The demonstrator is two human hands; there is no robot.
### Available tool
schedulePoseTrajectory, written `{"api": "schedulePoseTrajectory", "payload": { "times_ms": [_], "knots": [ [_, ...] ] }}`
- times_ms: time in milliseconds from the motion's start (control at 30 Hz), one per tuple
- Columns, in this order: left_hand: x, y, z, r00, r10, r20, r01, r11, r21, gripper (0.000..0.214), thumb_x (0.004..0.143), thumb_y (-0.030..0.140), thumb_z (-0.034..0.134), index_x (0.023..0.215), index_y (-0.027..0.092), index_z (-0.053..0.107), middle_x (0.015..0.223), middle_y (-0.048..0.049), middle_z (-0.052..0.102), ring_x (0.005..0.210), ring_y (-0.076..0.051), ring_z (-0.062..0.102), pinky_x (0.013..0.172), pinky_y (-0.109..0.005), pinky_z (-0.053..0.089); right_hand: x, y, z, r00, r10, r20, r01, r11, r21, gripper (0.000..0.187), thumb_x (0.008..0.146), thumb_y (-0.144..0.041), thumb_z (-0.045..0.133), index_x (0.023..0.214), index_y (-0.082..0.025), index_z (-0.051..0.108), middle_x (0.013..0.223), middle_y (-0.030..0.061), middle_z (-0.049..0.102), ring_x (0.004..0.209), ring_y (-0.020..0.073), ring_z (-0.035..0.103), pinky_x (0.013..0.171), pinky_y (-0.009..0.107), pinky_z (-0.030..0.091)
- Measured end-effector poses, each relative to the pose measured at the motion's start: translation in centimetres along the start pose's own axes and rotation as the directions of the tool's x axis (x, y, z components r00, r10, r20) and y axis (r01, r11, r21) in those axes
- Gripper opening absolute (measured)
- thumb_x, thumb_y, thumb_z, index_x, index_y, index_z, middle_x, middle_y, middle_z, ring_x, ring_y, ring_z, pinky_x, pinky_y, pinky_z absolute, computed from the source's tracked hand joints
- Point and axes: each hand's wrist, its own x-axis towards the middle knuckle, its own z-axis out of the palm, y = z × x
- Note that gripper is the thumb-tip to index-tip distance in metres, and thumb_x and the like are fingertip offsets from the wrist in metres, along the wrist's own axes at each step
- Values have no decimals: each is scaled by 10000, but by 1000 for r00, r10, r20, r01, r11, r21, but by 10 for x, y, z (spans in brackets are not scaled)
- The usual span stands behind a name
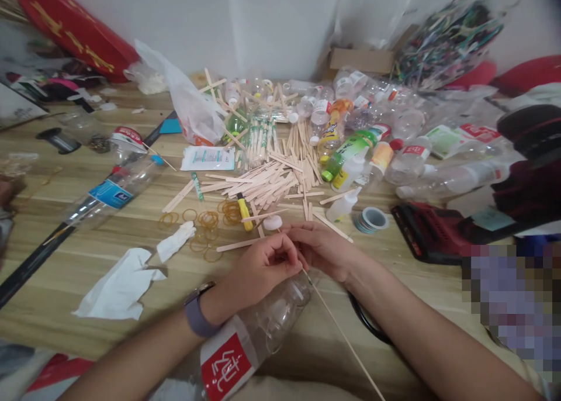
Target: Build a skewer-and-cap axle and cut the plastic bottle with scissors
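Observation:
My left hand (267, 266), with a watch on its wrist, is closed in a pinch around a thin wooden stick (342, 329). Close against it, my right hand (326, 248) has its fingers curled around the same stick near its far end; the exact grip is partly hidden. The stick slants down toward the lower right. A white bottle cap (272, 222) is just beyond my fingertips; I cannot tell whether the stick goes through it. Beneath my left forearm lies a clear plastic bottle (280, 313) with a red and white label, its neck pointing to my hands.
Flat wooden sticks (267, 182) are heaped ahead, with rubber bands (208, 223) and a yellow-handled screwdriver (244, 211) nearer. Glue bottles (342, 207), a tape roll (371, 220) and a red-black power tool (432, 231) are at right. Tissue (120, 287) and a blue-labelled bottle (111, 193) lie left.

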Motion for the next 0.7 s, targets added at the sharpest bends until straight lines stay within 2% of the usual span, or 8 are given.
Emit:
{"api": "schedulePoseTrajectory", "payload": {
  "times_ms": [100, 167, 233, 300, 400, 500, 600, 700],
  "knots": [
    [-7, 5, -3, 1000, 14, -26, -10, 991, 136, 147, 812, 271, 630, 755, 191, 521, 837, -32, 627, 798, -173, 583, 751, -310, 457, 0, -4, -3, 1000, 16, -17, -15, 998, 65, 274, 624, -327, 818, 667, -133, 629, 573, -15, 585, 496, 85, 495, 460, 199, 382],
    [-16, 10, -6, 995, 18, -99, 15, 946, 324, 111, 859, 307, 575, 844, 200, 547, 901, -40, 635, 837, -189, 594, 766, -325, 468, 1, -8, -6, 998, 16, -64, -8, 994, 109, 224, 647, -276, 806, 667, -134, 634, 587, -21, 585, 508, 74, 488, 476, 190, 391],
    [-28, 15, -10, 985, -7, -174, 102, 832, 546, 179, 888, 355, 544, 991, 209, 558, 1027, -66, 646, 941, -226, 607, 827, -369, 477, 2, -12, -10, 993, 23, -115, -6, 989, 146, 172, 672, -233, 785, 676, -132, 647, 606, -16, 597, 504, 64, 479, 462, 178, 372],
    [-40, 21, -13, 980, -51, -194, 175, 695, 698, 385, 862, 429, 588, 1166, 200, 527, 1219, -119, 613, 1124, -286, 572, 962, -444, 445, 3, -15, -12, 987, 33, -156, -5, 984, 176, 131, 702, -202, 763, 683, -129, 656, 632, -7, 617, 500, 55, 478, 446, 167, 357],
    [-56, 27, -16, 969, -130, -209, 246, 548, 799, 647, 842, 460, 607, 1377, 153, 413, 1419, -188, 492, 1318, -338, 451, 1093, -498, 349, 6, -19, -13, 982, 39, -186, 1, 978, 210, 121, 735, -174, 743, 681, -127, 645, 647, -7, 629, 469, 40, 449, 427, 157, 350],
    [-64, 33, -19, 942, -190, -278, 335, 454, 825, 728, 864, 451, 554, 1455, 92, 329, 1460, -239, 442, 1327, -372, 444, 1072, -508, 364, 10, -23, -10, 979, 35, -201, 12, 974, 228, 121, 755, -155, 726, 690, -133, 627, 627, -20, 617, 439, 35, 423, 405, 151, 342],
    [-68, 39, -23, 923, -235, -306, 382, 460, 801, 703, 885, 455, 510, 1464, 104, 323, 1369, -222, 543, 1223, -366, 535, 988, -482, 414, 15, -29, -4, 975, 17, -220, 35, 973, 226, 132, 785, -143, 697, 689, -139, 607, 607, -27, 609, 422, 32, 421, 400, 139, 354],
    [-71, 40, -27, 929, -265, -257, 364, 536, 762, 525, 891, 467, 508, 1328, 178, 490, 1089, -114, 679, 959, -291, 629, 822, -389, 458, 17, -37, 3, 970, -22, -243, 75, 975, 209, 149, 825, -128, 663, 693, -140, 596, 595, -27, 610, 409, 30, 434, 407, 129, 375]
  ]
}}
